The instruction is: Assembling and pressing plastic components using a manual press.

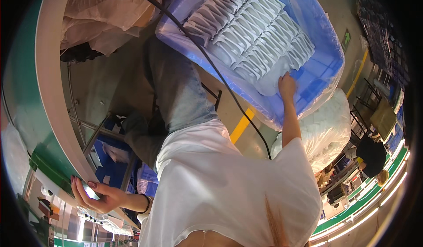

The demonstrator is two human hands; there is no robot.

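Observation:
My right hand (287, 87) reaches into a large blue bin (328, 64) lined with clear plastic film. Its fingers are curled and closed at the end of a pale white plastic part (282, 66). Beside it, rows of matching curved white parts (253, 31) stand packed tightly on edge. My left hand (99, 197) rests at the rim of a green-topped workbench (48, 101), thumb and fingers apart. A bright glint shows between them, and I see no separate thing held there.
A black cable (216, 66) hangs across the view in front of the bin. Bulging white plastic bags (330, 132) stand right of it, with another bag (110, 9) at upper left. Blue crates (112, 156) sit under the bench. A person (372, 156) works far right.

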